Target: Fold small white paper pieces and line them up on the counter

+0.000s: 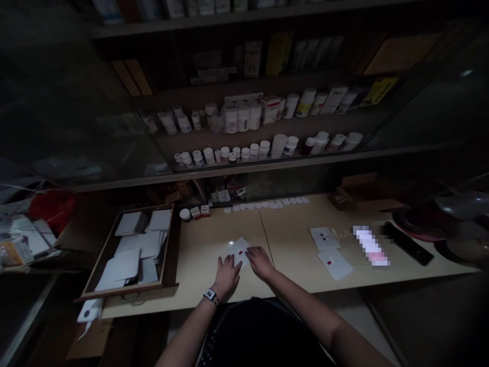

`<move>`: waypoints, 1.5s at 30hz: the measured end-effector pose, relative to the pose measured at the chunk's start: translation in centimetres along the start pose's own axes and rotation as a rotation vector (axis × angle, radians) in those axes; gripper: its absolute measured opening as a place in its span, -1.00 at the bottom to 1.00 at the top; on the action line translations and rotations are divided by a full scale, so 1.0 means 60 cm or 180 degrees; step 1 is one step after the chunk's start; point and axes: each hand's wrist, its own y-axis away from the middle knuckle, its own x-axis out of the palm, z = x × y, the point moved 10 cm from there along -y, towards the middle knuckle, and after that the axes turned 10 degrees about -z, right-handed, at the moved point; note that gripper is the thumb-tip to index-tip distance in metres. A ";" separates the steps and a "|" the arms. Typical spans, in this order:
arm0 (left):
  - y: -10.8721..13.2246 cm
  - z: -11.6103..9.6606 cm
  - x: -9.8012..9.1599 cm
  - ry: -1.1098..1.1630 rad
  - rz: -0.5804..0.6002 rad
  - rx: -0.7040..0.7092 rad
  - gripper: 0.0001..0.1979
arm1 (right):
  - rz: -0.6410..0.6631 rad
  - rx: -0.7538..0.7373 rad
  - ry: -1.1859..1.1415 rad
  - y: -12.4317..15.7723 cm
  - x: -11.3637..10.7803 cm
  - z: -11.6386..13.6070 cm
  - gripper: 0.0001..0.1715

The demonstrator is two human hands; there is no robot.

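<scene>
A small white paper square [240, 244] lies on the pale tabletop [206, 239] between my hands, with red capsules [240, 253] near its middle. My left hand [226, 278], with a watch [210, 294] on the wrist, rests with fingers apart at the paper's lower left edge. On the right edge, my right hand [260, 262] touches the sheet with its fingertips, its fingers loosely bent and apart. To the right lie two more white sheets, an upper paper [317, 233] and a lower paper [341, 264], each bearing small red and pale pills.
On the left stands a drawer [168, 255] of white paper stacks. A row of small folded packets [267, 205] runs along the back, near a white bottle [185, 214]. Rightward are a blurred bright patch [370, 245], a black phone-like object [410, 244] and a cardboard box [359, 186]. Medicine shelves [244, 165] rise behind.
</scene>
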 end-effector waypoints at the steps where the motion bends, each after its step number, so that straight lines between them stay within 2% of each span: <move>1: -0.003 0.001 -0.003 -0.0007 -0.0065 0.0032 -0.52 | 0.0033 -0.0026 0.0006 0.004 0.003 -0.001 -0.55; 5: -0.023 0.000 -0.009 -0.0044 -0.0204 0.0275 -0.70 | 0.0088 0.0006 0.0007 0.008 0.010 -0.003 -0.53; 8: -0.040 -0.014 0.001 -0.0113 -0.0067 0.0720 -0.80 | 0.0076 0.0030 -0.0029 0.007 0.009 -0.003 -0.53; 12: -0.050 -0.021 0.018 -0.0168 0.0193 0.1205 -0.79 | 0.0077 -0.0030 -0.0106 0.007 0.000 0.002 -0.51; 15: -0.056 -0.006 0.020 -0.0041 0.0215 0.1022 -0.70 | 0.0085 -0.0106 -0.0117 0.005 -0.011 0.009 -0.50; 19: -0.063 0.014 0.011 0.0206 0.0011 0.0408 -0.49 | 0.0160 -0.0058 -0.0086 0.002 -0.015 0.011 -0.49; 21: -0.065 0.012 0.009 0.0256 -0.0004 0.0199 -0.40 | 0.0184 -0.0015 -0.0080 0.001 -0.014 0.011 -0.49; 23: -0.066 0.000 0.009 0.0239 0.0034 0.0182 -0.36 | 0.0189 0.0015 -0.0079 0.001 -0.014 0.012 -0.49; 27: -0.067 -0.020 0.003 0.0130 -0.0012 0.0179 -0.40 | 0.0182 0.0026 -0.0053 -0.001 -0.012 0.014 -0.51; 31: -0.063 -0.029 0.011 0.0160 0.0059 0.0211 -0.45 | 0.0212 0.0055 -0.0017 0.001 -0.009 0.012 -0.50; 34: -0.058 -0.026 0.019 0.0265 0.0036 0.0223 -0.41 | 0.0219 0.0038 -0.0007 0.004 -0.010 0.012 -0.48; 38: -0.048 -0.006 0.019 0.0545 -0.0204 0.0092 -0.37 | 0.0248 0.0045 -0.0006 0.003 -0.009 0.011 -0.50; 43: -0.032 0.015 0.020 0.0699 -0.0363 -0.0025 -0.67 | 0.0234 0.0122 0.0078 -0.010 -0.009 0.013 -0.45; 45: -0.030 0.017 0.021 0.0632 -0.0349 -0.0047 -0.73 | 0.0249 0.0150 0.0138 -0.014 -0.011 0.015 -0.45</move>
